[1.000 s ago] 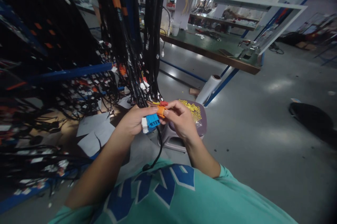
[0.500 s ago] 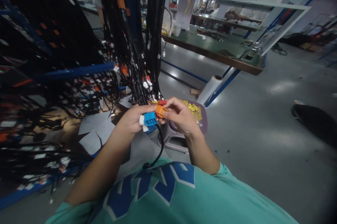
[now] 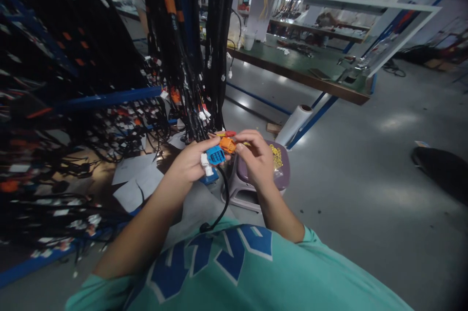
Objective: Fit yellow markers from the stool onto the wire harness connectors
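just beyond the shirt (image 3: 263,252), centre, seemingly busy with close fingerwork on connectors; gathered in the left hand (image 3: 186,162), thumb lying along the far side: to the left a white connector (image 3: 206,164), then a blue connector (image 3: 215,155), open-faced and gridded with dark cavities, then, a little farther right, an orange connector (image 3: 227,145), glossy and blocky; farther still, a slim red connector (image 3: 229,133); in the right hand (image 3: 258,157), thumb and forefinger narrow at the right end of the orange connector; cannot tell whether gripping it or just beside it; next, probably calls for a steady left hold and precise right fingers; farther right, yellow pieces (image 3: 277,156) on a stool (image 3: 285,174); farther left, hanging black wire bundles (image 3: 183,72); beyond, a green-topped workbench (image 3: 300,65).
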A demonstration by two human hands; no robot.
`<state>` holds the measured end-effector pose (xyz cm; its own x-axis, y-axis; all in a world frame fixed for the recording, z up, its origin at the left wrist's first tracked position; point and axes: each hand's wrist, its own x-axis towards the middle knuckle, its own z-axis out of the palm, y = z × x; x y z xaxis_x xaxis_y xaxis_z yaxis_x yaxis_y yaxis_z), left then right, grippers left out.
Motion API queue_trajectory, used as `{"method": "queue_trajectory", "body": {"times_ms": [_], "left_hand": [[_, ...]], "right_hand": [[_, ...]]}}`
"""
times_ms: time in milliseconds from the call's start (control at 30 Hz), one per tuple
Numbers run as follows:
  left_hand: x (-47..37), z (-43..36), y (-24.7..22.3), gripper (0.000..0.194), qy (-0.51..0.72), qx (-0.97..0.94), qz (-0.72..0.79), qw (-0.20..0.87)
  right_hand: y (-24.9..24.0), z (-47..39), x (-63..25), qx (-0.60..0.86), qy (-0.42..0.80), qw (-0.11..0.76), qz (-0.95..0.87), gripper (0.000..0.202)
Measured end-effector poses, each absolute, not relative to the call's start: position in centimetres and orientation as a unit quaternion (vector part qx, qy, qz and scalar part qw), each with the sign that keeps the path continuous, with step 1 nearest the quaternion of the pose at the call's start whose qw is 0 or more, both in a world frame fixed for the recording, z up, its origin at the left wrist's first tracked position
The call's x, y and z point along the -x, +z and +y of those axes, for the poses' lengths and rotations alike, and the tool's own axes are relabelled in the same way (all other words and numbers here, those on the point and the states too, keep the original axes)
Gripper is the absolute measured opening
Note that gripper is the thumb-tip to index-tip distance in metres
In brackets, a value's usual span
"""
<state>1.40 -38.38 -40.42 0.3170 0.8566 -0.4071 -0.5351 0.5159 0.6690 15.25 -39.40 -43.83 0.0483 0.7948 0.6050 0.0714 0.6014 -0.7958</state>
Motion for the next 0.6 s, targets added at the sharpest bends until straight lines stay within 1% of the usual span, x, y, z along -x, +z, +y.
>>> {"method": "queue_trajectory", "body": {"times_ms": [33,100,133,200,300,400,600], "left_hand": [[-1.5,-38.3,-40.5,0.022,0.457,-0.211,0.374,0.779],[-1.5,-38.3,-41.0,0.019,0.487,-0.217,0.362,0.765],[-1.4,-38.2,-41.2,0.017,0.494,-0.224,0.357,0.76],[-1.1,-38.2,-41.6,0.013,0.487,-0.242,0.356,0.76],[-0.5,-38.2,-41.5,0.012,0.442,-0.268,0.384,0.765],[0.0,-37.8,-41.0,0.014,0.4,-0.283,0.412,0.768],[-0.1,-37.1,-41.2,0.008,0.361,-0.322,0.368,0.794]], "right_hand": [[-43.6,-39.6,-15.3,0.341,0.21,0.627,-0.668,0.017],[-43.3,-39.9,-15.2,0.335,0.096,0.574,-0.741,0.026],[-43.2,-40.0,-15.2,0.336,0.062,0.543,-0.767,0.03],[-43.1,-40.0,-15.4,0.339,0.031,0.504,-0.794,0.033],[-42.8,-39.6,-16.2,0.304,0.043,0.48,-0.822,0.035],[-42.2,-39.0,-17.3,0.266,0.086,0.459,-0.843,0.033],[-41.5,-38.0,-18.4,0.264,0.181,0.453,-0.832,0.031]]}}
